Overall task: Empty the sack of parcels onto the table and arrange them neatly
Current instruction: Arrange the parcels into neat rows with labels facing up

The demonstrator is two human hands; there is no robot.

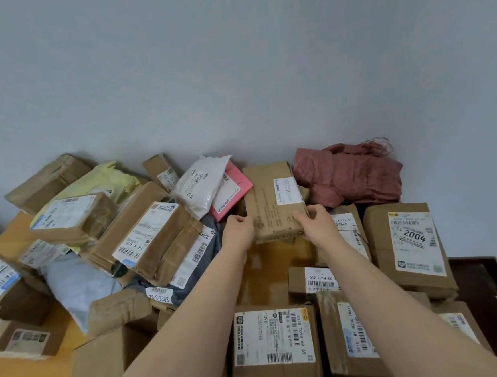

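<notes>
"Brown cardboard parcel (275,201) — where is it, relative to the hands?" asks the checker.

"Right between them, far middle of the wooden table (265,264), long side running toward the wall. Left hand (238,229) is at its near-left corner, right hand (315,221) at its near-right edge. Can't tell if it's lifted or resting on the table."

"Grip?"

"Both hands hold it. Left fingers curl round the corner. Right thumb lies on top, and the other fingers are mostly hidden under the edge."

"How does it look?"

"Flat, oblong, creased kraft card. White shipping label on the far-right part of its top face, faint printed marks nearer — text too small to read."

"Neighbours, quick."

"Crumpled reddish sack (350,177) just to its right by the wall. Pink mailer (235,189) and white poly bag (202,183) just to its left, then a loose heap of parcels (144,241) further left. Labelled boxes lie flat side by side on the right, one marked 2004 (406,244)."
</notes>
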